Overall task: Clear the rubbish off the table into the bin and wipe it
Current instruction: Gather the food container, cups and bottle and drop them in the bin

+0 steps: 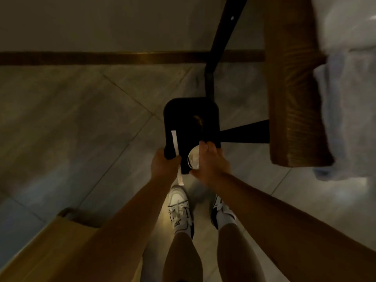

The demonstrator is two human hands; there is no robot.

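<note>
White cup [194,159] in R grip [209,162], over bin [183,112]

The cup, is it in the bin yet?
Not yet. The right hand holds the cup over the black bin, its open rim showing.

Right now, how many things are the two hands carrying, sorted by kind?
Black tray: 1, gripped by the left hand and the right hand
White cup: 1, under the right hand's fingers
White paper strip: 1, by the left hand
Total: 3
</note>
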